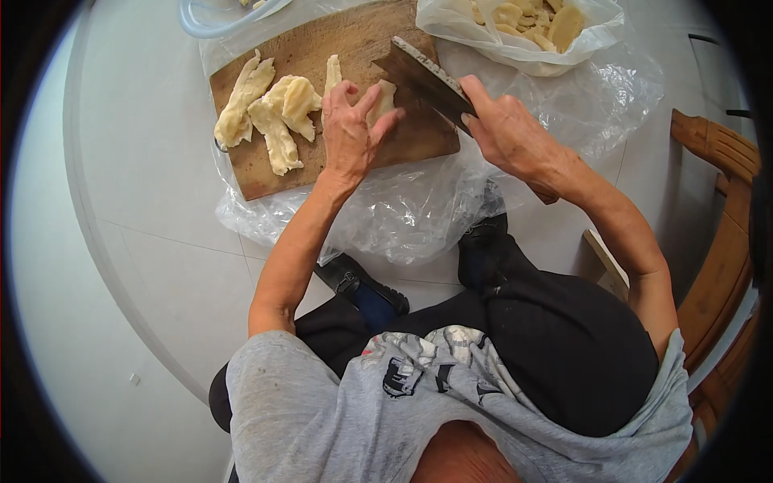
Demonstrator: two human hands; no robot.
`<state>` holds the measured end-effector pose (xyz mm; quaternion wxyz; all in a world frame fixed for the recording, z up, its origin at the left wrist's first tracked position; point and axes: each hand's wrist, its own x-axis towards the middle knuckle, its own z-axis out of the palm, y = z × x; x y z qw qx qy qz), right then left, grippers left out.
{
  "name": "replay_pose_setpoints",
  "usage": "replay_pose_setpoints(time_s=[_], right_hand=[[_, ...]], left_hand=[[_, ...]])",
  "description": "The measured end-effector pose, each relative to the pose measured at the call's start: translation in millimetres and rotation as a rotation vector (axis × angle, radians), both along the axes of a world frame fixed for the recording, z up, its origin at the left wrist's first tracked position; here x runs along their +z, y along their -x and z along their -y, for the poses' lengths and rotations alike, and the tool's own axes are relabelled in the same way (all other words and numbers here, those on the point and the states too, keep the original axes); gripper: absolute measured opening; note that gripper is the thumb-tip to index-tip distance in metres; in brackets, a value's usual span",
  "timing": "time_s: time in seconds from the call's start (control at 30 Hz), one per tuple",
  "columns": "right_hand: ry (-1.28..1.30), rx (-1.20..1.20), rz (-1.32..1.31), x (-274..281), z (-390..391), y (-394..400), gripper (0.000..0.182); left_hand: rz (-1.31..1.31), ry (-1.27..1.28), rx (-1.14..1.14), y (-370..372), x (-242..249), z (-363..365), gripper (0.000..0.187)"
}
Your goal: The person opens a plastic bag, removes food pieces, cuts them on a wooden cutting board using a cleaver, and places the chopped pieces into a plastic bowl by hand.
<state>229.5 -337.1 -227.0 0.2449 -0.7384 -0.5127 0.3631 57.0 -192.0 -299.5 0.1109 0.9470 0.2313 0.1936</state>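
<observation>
My right hand (pixel 515 133) is wrapped round the handle of a cleaver (pixel 431 76), whose dark blade slants over the right part of a wooden cutting board (pixel 306 36). Beside the blade, my left hand (pixel 352 129) is low over the board, fingers apart and curved. Its thumb and forefinger are right at a flat pale piece of food (pixel 383 101). Beyond the fingers, a narrow pale strip (pixel 332 71) is partly hidden. To the left lie several irregular pale yellow pieces (pixel 286 109) of the same look.
A white plastic bag (pixel 515 56) of pale yellow slices (pixel 531 22) stands at the upper right. At the upper left is a rounded translucent rim (pixel 197 26). Clear plastic sheeting (pixel 403 217) spreads under the board on the tiled floor. Wooden furniture (pixel 729 217) stands at the right.
</observation>
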Motion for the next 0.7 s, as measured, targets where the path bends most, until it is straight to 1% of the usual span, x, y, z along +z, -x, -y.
replay_pose_setpoints(time_s=[0.1, 0.2, 0.3, 0.43, 0.5, 0.6, 0.7], right_hand=[[-0.086, 0.025, 0.032, -0.5, 7.4, 2.2, 0.022], [-0.071, 0.079, 0.101, 4.7, 10.7, 4.7, 0.022], [-0.084, 0.143, 0.149, 7.7, 12.7, 6.9, 0.022], [-0.044, 0.183, 0.192, 5.8, 11.6, 13.6, 0.022], [0.008, 0.22, 0.246, 9.5, 6.0, 16.7, 0.021], [0.04, 0.255, 0.247, 20.7, -12.7, 24.2, 0.02], [0.003, 0.243, 0.256, 16.8, -20.5, 18.4, 0.022]], left_hand=[[0.064, 0.471, 0.076, 11.5, -20.6, 0.6, 0.036], [0.105, 0.529, 0.098, 7.4, -26.5, -1.2, 0.037], [0.124, 0.437, 0.053, 4.5, -27.6, -3.2, 0.034], [0.061, 0.499, 0.052, 2.2, -18.0, -1.8, 0.035], [0.042, 0.493, 0.042, 1.5, -13.4, -0.8, 0.035], [0.053, 0.574, 0.031, 2.1, -16.9, -0.8, 0.035], [0.127, 0.519, 0.014, 0.9, -18.0, 2.4, 0.033]])
